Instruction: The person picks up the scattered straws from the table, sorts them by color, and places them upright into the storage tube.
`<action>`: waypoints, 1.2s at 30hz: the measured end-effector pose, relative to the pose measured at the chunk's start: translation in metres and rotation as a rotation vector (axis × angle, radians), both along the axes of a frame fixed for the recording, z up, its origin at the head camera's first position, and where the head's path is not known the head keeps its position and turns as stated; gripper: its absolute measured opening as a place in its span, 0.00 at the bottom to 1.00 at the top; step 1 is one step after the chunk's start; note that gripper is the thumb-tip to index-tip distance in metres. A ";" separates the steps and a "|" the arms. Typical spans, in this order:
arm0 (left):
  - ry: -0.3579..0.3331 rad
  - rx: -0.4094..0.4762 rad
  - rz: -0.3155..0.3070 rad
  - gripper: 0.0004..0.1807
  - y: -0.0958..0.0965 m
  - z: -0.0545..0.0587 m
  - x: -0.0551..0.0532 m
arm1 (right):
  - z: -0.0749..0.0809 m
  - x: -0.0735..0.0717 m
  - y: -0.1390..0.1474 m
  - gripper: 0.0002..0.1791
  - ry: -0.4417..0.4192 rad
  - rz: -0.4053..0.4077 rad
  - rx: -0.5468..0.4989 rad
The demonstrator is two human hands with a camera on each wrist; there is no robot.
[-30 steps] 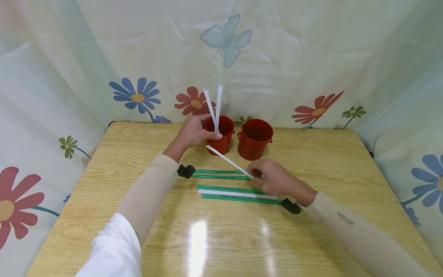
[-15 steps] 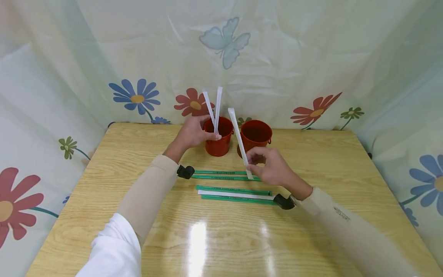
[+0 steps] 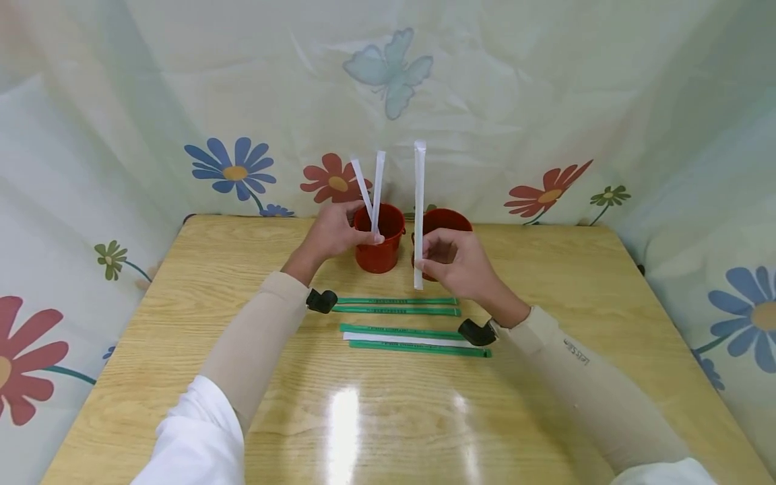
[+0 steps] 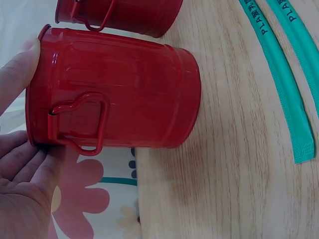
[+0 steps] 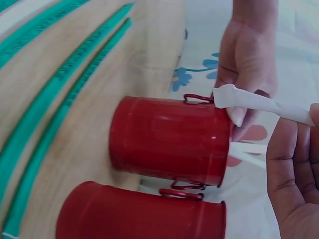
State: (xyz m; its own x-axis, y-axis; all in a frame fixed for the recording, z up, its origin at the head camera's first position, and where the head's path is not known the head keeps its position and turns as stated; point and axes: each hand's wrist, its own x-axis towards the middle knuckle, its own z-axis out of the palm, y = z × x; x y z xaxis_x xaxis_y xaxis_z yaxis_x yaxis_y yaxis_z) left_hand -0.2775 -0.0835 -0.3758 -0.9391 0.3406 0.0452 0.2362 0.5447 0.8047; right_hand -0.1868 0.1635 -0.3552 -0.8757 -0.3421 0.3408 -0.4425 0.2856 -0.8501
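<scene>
My left hand (image 3: 332, 232) grips the rim of the left red bucket (image 3: 378, 259), with the thumb on the near side and fingers round the far side. Two white paper-wrapped straws (image 3: 378, 182) stand in that bucket, leaning apart at the top. Between thumb and fingers, my right hand (image 3: 461, 266) pinches another white paper-wrapped straw (image 3: 419, 188) near its lower end. It is held upright in front of the right red bucket (image 3: 451, 219), which the hand partly covers. In the right wrist view, the straw's end (image 5: 227, 96) overlaps the left bucket's rim.
Two green-wrapped straws (image 3: 397, 310) with dark print lie side by side before the buckets. Closer to me, a white straw (image 3: 406, 339) lies between two more green ones. A flowered curtain (image 3: 521, 87) hangs behind the wooden table (image 3: 291, 417).
My right hand has lifted its straw away from the green ones, toward the buckets, turning it from slanted to upright. The left hand has stayed on the left bucket's rim.
</scene>
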 end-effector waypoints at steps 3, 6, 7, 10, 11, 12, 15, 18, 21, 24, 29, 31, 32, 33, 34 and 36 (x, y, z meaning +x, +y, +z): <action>-0.005 -0.001 -0.005 0.41 0.000 0.000 0.000 | 0.004 -0.004 -0.004 0.05 0.020 -0.023 -0.022; 0.002 -0.003 0.000 0.40 0.000 -0.001 0.000 | 0.009 -0.008 -0.008 0.06 0.025 -0.051 -0.023; 0.002 -0.004 0.001 0.40 -0.001 -0.002 0.000 | 0.010 -0.010 -0.010 0.05 0.021 -0.053 -0.030; 0.009 0.002 -0.001 0.39 -0.001 -0.002 0.000 | 0.015 -0.016 -0.015 0.05 0.021 -0.061 -0.038; 0.010 0.004 -0.001 0.39 -0.001 -0.001 0.000 | 0.017 -0.018 -0.017 0.04 0.020 -0.064 -0.044; 0.009 0.006 -0.001 0.39 -0.001 -0.001 0.000 | 0.019 -0.020 -0.019 0.04 0.025 -0.064 -0.051; 0.015 0.019 -0.008 0.37 -0.001 -0.001 0.001 | 0.024 -0.028 -0.023 0.04 0.034 -0.084 -0.052; 0.015 0.027 -0.017 0.37 -0.001 -0.001 0.000 | 0.028 -0.036 -0.028 0.05 0.039 -0.115 -0.066; 0.015 0.030 -0.020 0.37 -0.001 -0.001 0.000 | 0.031 -0.045 -0.033 0.06 0.021 -0.147 -0.077; 0.016 0.014 -0.018 0.38 0.000 0.000 -0.001 | 0.033 -0.053 -0.037 0.06 -0.005 -0.175 -0.083; 0.025 -0.004 -0.017 0.38 0.002 0.001 -0.001 | 0.033 -0.064 -0.043 0.06 -0.017 -0.195 -0.108; 0.025 -0.004 -0.016 0.37 0.002 0.001 -0.001 | 0.030 -0.068 -0.046 0.06 -0.028 -0.190 -0.115; 0.026 -0.004 -0.014 0.36 0.002 0.001 -0.001 | 0.028 -0.070 -0.048 0.06 -0.034 -0.182 -0.117; 0.027 -0.003 -0.012 0.36 0.002 0.001 -0.001 | 0.026 -0.071 -0.050 0.06 -0.040 -0.176 -0.118; 0.029 -0.003 -0.011 0.36 0.002 0.001 -0.001 | 0.024 -0.073 -0.051 0.05 -0.046 -0.171 -0.118; 0.030 0.001 -0.011 0.35 0.002 0.000 -0.001 | 0.021 -0.075 -0.054 0.05 -0.047 -0.171 -0.100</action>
